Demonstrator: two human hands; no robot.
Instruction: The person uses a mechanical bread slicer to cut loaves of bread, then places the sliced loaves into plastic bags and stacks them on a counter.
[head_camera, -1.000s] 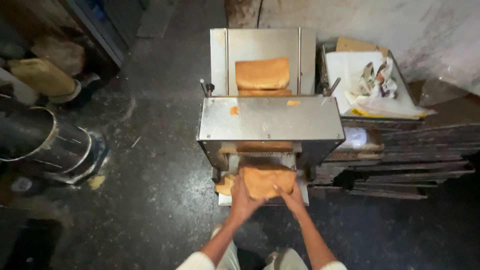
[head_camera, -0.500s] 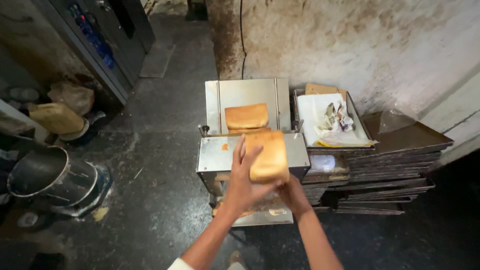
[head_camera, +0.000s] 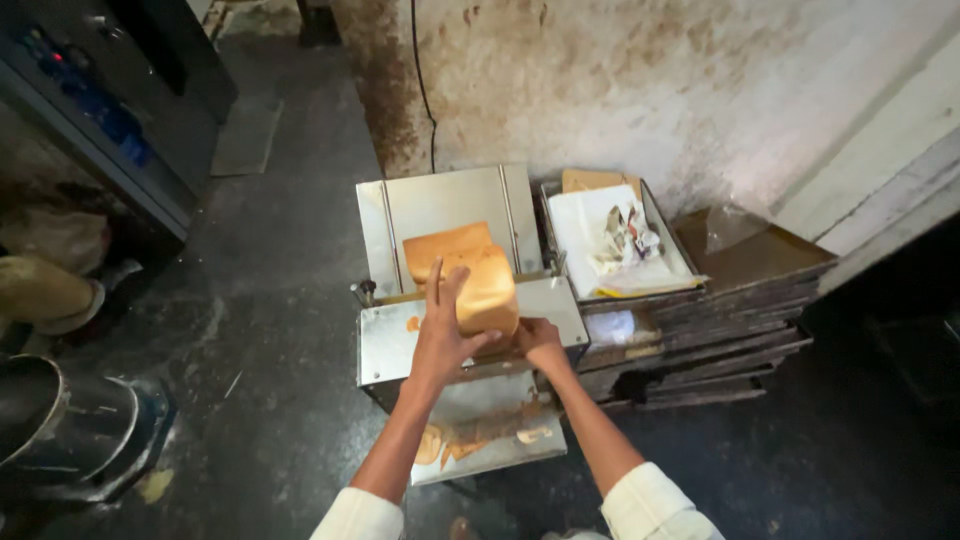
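Left hand (head_camera: 440, 345): flat against the left face of the held loaf (head_camera: 487, 290), fingers (head_camera: 436, 285) stretched straight up, thumb hooked under the near bottom edge; pressing rather than wrapping.
Right hand (head_camera: 541, 343): at the loaf's lower right corner, about 4 o'clock of it, fingers curled under; how far they reach beneath cannot be told, the loaf hides them.
Held loaf: tan, square-sided, held on end above the slicer's steel top cover (head_camera: 385, 345), tilted slightly; only the two hands carry it.
Second loaf (head_camera: 432, 250): lies on the feed chute (head_camera: 440, 200) at 12 o'clock of the held one, just behind it, looks to be touching or nearly so.
Outfeed tray (head_camera: 500, 440): at 6 o'clock, crumbs and crust scraps lying on it.
Side stack: dark baking trays (head_camera: 740, 300) at 3 o'clock, a lined tray with crumpled paper (head_camera: 620, 235) on top.
Risk, slip: the left palm grips by pressure alone; if it eases, the loaf likely tips left and drops onto the cover or the floor (head_camera: 260, 330).
Risk, crush: soft bread, so too hard a squeeze probably dents the sides.
Risk, bump: little room behind; swung back, it could knock the second loaf askew on the chute.
Risk, machine: hands hover right over the slicer, blades not visible, so a low reach looks unsafe.
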